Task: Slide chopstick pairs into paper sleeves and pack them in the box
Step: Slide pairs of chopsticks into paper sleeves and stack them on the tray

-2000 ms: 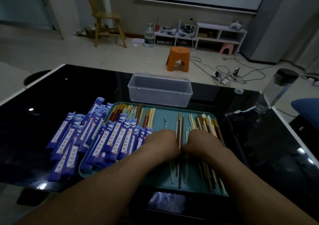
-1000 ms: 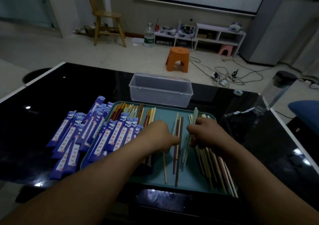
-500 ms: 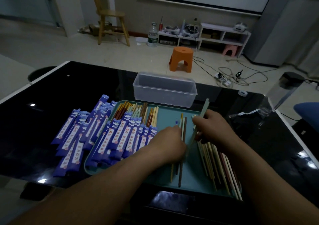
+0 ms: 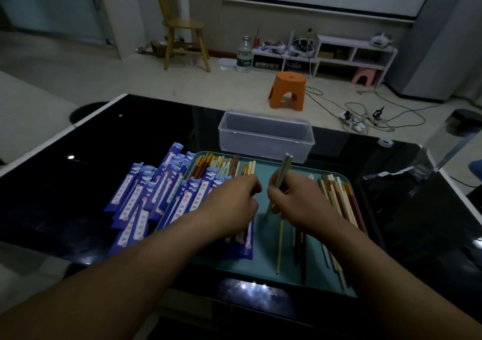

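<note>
Brings left hand across onto blue paper sleeves at teal tray's left edge, fingers curled, grip hidden; raises pale green chopstick pair mid-tray, right hand with fingers clamped round it; means sleeving next; leaves clear box beyond far edge unfilled.

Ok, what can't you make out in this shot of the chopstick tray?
Head view:
- left hand: curled fingers hide whether it holds anything.
- blue sleeves: print too small and dim.
- loose chopsticks: partly covered by the right hand and forearm.
</note>
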A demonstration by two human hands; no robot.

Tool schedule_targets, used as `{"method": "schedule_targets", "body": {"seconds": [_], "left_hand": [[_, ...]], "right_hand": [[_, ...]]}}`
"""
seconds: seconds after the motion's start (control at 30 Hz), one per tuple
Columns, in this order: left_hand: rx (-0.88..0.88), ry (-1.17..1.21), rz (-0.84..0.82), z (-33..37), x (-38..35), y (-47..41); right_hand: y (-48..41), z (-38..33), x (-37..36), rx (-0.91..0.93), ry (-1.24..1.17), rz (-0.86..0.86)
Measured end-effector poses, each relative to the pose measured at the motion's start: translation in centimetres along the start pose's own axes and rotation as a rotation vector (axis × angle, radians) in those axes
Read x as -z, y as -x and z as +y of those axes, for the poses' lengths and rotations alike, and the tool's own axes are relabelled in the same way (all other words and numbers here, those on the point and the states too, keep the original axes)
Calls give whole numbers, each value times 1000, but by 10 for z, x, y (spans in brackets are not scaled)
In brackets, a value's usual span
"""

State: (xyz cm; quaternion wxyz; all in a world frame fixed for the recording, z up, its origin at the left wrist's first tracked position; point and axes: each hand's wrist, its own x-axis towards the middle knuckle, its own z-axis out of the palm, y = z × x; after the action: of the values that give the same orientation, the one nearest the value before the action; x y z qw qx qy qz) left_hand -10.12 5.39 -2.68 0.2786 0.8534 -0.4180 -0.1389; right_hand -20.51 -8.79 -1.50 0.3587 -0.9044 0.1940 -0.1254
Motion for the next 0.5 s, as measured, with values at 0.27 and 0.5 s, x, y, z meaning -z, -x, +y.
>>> {"method": "schedule_targets", "body": {"seconds": [0.27,0.5], "left_hand": [[-47,-117,117,-19,23,9],[292,-427,277,-77,63,10]], "right_hand": [[-10,-4,-16,-41,83,-24],[-8,-13,-20,-28,72,23]]}}
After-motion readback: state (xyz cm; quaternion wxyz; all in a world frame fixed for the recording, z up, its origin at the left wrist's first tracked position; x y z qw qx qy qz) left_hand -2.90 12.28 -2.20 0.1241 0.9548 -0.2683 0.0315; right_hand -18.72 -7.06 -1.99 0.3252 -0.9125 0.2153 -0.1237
